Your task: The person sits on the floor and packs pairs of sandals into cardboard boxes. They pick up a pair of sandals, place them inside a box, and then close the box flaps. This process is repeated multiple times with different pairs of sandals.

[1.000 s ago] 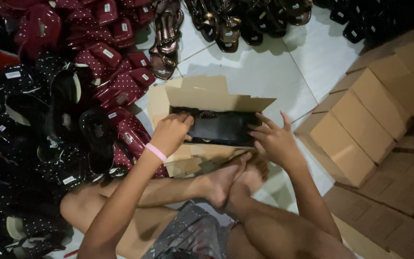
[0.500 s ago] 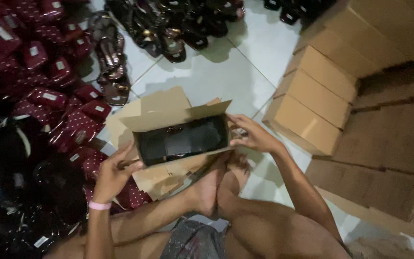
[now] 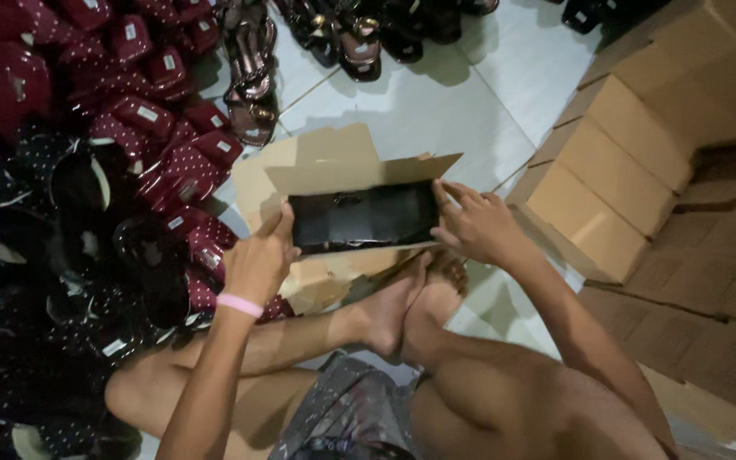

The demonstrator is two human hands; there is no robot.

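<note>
Both hands are now bracketing the open cardboard box (image 3: 359, 220), the left hand (image 3: 259, 260) having come up from lower down to grip its left end while the right hand (image 3: 474, 226) is pinching the right end. Held between the 2 hands above the crossed feet (image 3: 411, 298), it is looking light, thin-walled and easily crushed; the stiffer corners are seeming the best hold.

Open brown cardboard box (image 3: 342, 175) with dark contents gripped at both ends by left hand (image 3: 259, 260) and right hand (image 3: 474, 226).
</note>
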